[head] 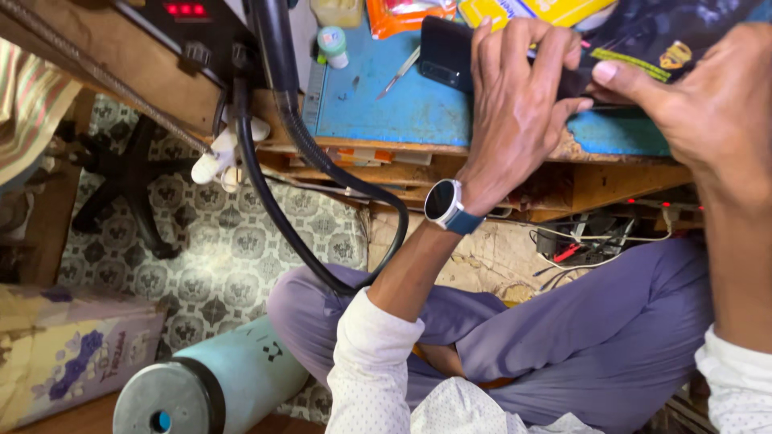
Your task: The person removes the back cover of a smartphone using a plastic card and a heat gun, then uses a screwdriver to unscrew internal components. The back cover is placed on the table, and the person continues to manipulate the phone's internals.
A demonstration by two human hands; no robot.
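you had your left hand (515,104) and right hand (708,96) both clenched on that dark phone (450,52) right at the bench (402,112) edge, so one slipped grip could've dropped it to the floor (233,249)

Single head cam, close range.
Looks steeply down past the surface (402,112) edge onto lap and floor (217,257).

Glossy black phone (447,52); matt blue mat (402,104); worn, perhaps wooden bench edge (386,161).
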